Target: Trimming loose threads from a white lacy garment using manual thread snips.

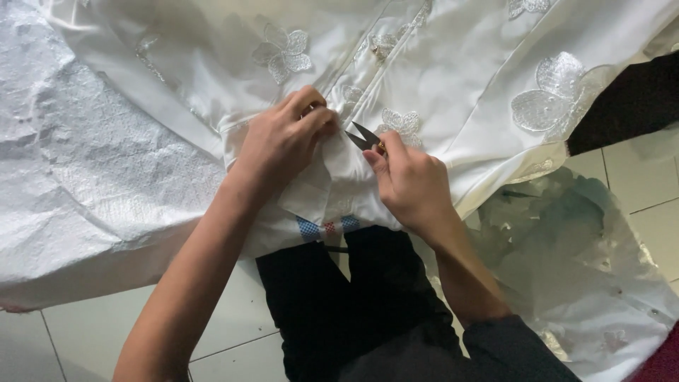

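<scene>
A white satin garment (460, 92) with lace flower appliqués (283, 51) lies spread over my lap and the floor. My left hand (283, 138) pinches a fold of the fabric near a seam, fingers closed on the cloth. My right hand (407, 180) holds small thread snips (363, 136), whose open dark blades point at the seam just right of my left fingertips. A small blue, red and white woven tag (327, 228) shows at the garment's lower edge.
A textured white sheet (78, 163) covers the floor at left. A clear plastic bag (566, 247) lies at right on pale floor tiles (651, 177). My dark trousers (339, 304) are below the cloth. A dark object (629, 102) sits at right.
</scene>
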